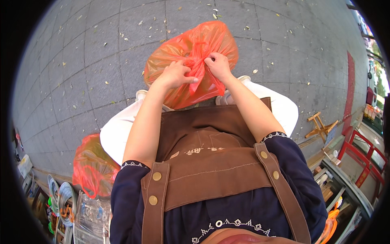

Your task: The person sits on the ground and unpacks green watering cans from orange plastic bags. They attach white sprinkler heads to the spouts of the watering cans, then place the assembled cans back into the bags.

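Atop a red bag (pixel 164 57), the right hand (pixel 219 66) pinches the knot (pixel 198 61), the left hand (pixel 175 75) half-curled against it, grip unclear.

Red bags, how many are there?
2. One red bag is in front, under the left hand and right hand; another red bag is at the lower left, by the white trouser leg. More could be hidden.
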`<state>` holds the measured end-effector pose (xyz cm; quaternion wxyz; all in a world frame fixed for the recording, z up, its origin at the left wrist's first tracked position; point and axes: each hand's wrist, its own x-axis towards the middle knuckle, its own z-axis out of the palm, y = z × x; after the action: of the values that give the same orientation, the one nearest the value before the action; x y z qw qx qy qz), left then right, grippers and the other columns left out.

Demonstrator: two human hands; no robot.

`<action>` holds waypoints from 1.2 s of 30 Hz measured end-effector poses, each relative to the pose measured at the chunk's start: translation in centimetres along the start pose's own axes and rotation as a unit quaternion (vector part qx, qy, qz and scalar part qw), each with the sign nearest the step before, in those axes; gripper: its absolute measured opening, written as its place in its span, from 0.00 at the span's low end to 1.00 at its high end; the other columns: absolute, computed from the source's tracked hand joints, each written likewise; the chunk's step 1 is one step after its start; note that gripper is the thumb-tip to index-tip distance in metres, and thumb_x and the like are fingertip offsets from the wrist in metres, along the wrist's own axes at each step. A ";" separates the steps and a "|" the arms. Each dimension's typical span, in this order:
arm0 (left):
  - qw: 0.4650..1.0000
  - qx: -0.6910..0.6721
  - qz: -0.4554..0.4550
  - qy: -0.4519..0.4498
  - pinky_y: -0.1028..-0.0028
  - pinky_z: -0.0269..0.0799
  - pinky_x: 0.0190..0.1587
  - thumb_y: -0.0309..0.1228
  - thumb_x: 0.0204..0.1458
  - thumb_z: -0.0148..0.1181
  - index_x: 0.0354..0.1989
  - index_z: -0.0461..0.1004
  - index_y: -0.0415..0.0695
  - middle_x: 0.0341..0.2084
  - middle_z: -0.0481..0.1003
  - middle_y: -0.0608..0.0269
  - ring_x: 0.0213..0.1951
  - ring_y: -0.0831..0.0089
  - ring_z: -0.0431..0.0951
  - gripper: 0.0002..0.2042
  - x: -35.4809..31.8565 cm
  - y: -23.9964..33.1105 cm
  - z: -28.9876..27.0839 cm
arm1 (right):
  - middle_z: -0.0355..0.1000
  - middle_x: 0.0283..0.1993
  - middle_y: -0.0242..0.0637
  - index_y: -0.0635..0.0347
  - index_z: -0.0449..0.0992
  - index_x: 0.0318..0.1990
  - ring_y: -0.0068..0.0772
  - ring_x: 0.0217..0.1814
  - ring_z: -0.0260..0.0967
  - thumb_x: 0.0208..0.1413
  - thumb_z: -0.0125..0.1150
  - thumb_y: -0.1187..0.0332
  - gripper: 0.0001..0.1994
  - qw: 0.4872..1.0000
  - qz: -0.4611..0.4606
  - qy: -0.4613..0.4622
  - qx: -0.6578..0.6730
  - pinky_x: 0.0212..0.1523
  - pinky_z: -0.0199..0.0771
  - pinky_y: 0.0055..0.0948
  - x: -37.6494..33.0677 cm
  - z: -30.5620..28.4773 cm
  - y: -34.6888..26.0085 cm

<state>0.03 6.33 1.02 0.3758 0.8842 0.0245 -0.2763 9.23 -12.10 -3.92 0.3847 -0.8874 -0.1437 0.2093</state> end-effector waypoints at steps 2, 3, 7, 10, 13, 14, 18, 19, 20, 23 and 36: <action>0.995 0.090 0.044 0.013 0.66 0.59 0.54 0.42 0.47 0.64 0.30 0.75 0.40 0.44 0.66 0.57 0.49 0.63 0.65 0.16 -1.0 1.1 0.1 | 0.72 0.27 0.47 0.64 0.76 0.27 0.47 0.32 0.72 0.44 0.58 0.63 0.11 0.995 -0.064 -0.010 -0.082 0.35 0.71 0.38 -0.4 1.2 0.3; 0.993 0.005 0.110 0.042 0.66 0.59 0.54 0.41 0.47 0.64 0.30 0.75 0.40 0.43 0.66 0.57 0.49 0.64 0.65 0.14 -1.0 1.6 -0.2 | 0.72 0.25 0.47 0.64 0.76 0.27 0.49 0.31 0.71 0.44 0.57 0.63 0.11 0.988 -0.096 -0.016 -0.124 0.34 0.71 0.39 -0.5 1.5 0.6; 0.913 -0.310 0.225 0.142 0.69 0.60 0.54 0.30 0.49 0.60 0.32 0.76 0.41 0.44 0.67 0.63 0.51 0.72 0.64 0.06 -1.1 2.6 -3.2 | 0.73 0.27 0.51 0.65 0.77 0.29 0.52 0.32 0.72 0.47 0.58 0.60 0.15 0.971 0.020 -0.113 -0.209 0.34 0.71 0.38 0.2 1.3 1.0; 0.821 -0.501 0.098 0.256 0.72 0.62 0.53 0.27 0.51 0.56 0.36 0.76 0.41 0.47 0.68 0.64 0.49 0.74 0.66 0.06 0.8 -2.6 -3.3 | 0.75 0.30 0.50 0.68 0.78 0.30 0.46 0.36 0.74 0.52 0.55 0.58 0.18 0.988 0.098 -0.089 -0.073 0.39 0.71 0.36 1.2 1.2 1.3; 0.854 -0.407 -0.013 0.324 0.74 0.65 0.50 0.29 0.51 0.55 0.42 0.74 0.40 0.46 0.70 0.61 0.46 0.72 0.70 0.11 3.0 -7.1 0.3 | 0.74 0.29 0.42 0.68 0.77 0.32 0.35 0.36 0.72 0.56 0.53 0.59 0.17 0.988 0.020 -0.003 0.155 0.40 0.70 0.31 0.3 1.2 0.4; 0.886 -0.362 0.015 0.289 0.74 0.66 0.49 0.29 0.52 0.54 0.43 0.74 0.40 0.46 0.71 0.60 0.46 0.71 0.71 0.12 3.5 -7.0 2.4 | 0.73 0.28 0.38 0.67 0.77 0.32 0.31 0.34 0.71 0.58 0.53 0.61 0.15 0.970 -0.026 0.032 0.239 0.39 0.70 0.28 -0.1 1.3 -0.1; 0.761 -0.624 0.052 0.171 0.72 0.69 0.47 0.29 0.50 0.55 0.43 0.74 0.40 0.40 0.76 0.57 0.44 0.69 0.75 0.12 3.6 -3.1 5.8 | 0.72 0.38 0.29 0.64 0.75 0.41 0.18 0.37 0.65 0.61 0.49 0.68 0.10 0.924 -0.022 -0.108 0.366 0.41 0.65 0.19 0.0 -1.0 -3.3; 0.862 -0.487 0.027 0.139 0.73 0.69 0.46 0.28 0.51 0.55 0.44 0.74 0.41 0.40 0.76 0.61 0.43 0.72 0.75 0.12 3.5 -3.2 5.3 | 0.72 0.38 0.30 0.63 0.74 0.41 0.20 0.38 0.66 0.59 0.51 0.68 0.10 0.931 -0.047 -0.097 0.350 0.42 0.66 0.21 0.1 -1.1 -3.1; 0.937 -0.335 0.002 0.105 0.74 0.70 0.45 0.27 0.53 0.55 0.45 0.74 0.41 0.39 0.76 0.64 0.42 0.75 0.75 0.12 3.5 -3.6 4.2 | 0.72 0.38 0.30 0.63 0.73 0.42 0.22 0.39 0.67 0.58 0.53 0.68 0.10 0.936 -0.074 -0.084 0.334 0.42 0.67 0.23 0.2 -1.1 -2.9; 0.963 -0.215 0.087 0.135 0.76 0.69 0.37 0.24 0.50 0.56 0.40 0.75 0.40 0.29 0.75 0.70 0.32 0.80 0.72 0.10 2.7 -4.0 4.2 | 0.72 0.42 0.40 0.61 0.71 0.47 0.39 0.45 0.70 0.49 0.59 0.65 0.17 0.973 -0.224 -0.042 0.044 0.48 0.69 0.35 0.9 -1.0 -0.3; 0.825 -0.425 0.186 0.321 0.80 0.63 0.45 0.18 0.51 0.47 0.34 0.68 0.43 0.36 0.72 0.70 0.39 0.82 0.69 0.06 -3.5 -3.2 -8.5 | 0.77 0.34 0.34 0.66 0.77 0.39 0.24 0.32 0.72 0.52 0.58 0.65 0.13 0.992 0.019 0.099 0.076 0.35 0.71 0.28 4.1 -20.6 2.1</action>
<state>0.25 14.94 5.55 0.7298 0.6632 0.0945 0.1364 22.89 -24.63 6.15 0.4594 -0.8746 -0.0718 0.1378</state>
